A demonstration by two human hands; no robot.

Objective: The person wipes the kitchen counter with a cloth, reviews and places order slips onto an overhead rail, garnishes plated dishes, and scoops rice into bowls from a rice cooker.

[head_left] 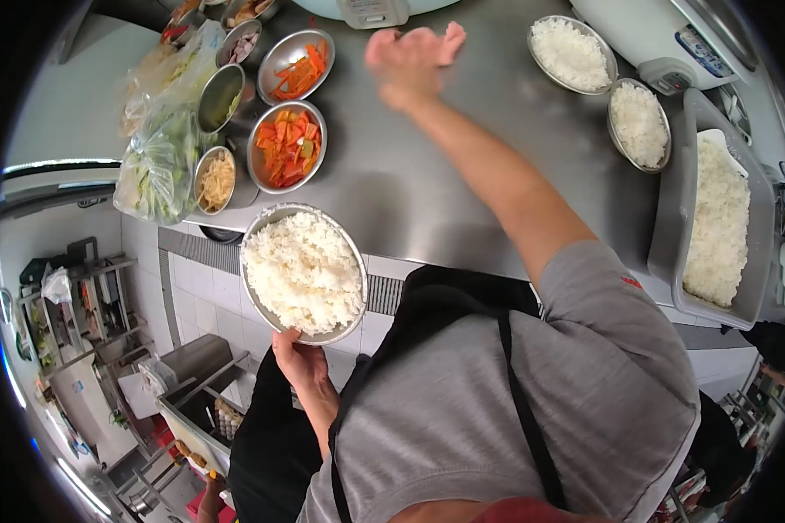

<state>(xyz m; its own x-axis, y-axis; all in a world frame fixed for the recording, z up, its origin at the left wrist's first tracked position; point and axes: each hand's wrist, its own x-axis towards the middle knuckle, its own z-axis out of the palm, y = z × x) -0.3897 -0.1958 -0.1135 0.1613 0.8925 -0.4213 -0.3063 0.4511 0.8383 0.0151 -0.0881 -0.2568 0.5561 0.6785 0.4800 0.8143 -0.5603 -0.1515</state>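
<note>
Low at the left, my left hand [301, 362] grips the rim of a metal bowl of white rice [305, 275], thumb on the edge. The bowl is held tilted in front of the table's near edge. My right hand [414, 57] is stretched far over the steel table, blurred, its fingers looking apart and nothing visible in them. Close by it is the front of a white and pale blue rice cooker [371, 10]. Left of that hand stand a bowl of carrot strips [301, 74] and a bowl of chopped red peppers [283, 146].
Small metal bowls [221, 98] and a plastic bag of greens [161, 166] crowd the table's left end. Two rice bowls [571, 54] [638, 125] stand at the right, beside a grey tub [680, 253] of rice. Another person's hand [211, 492] shows at lower left.
</note>
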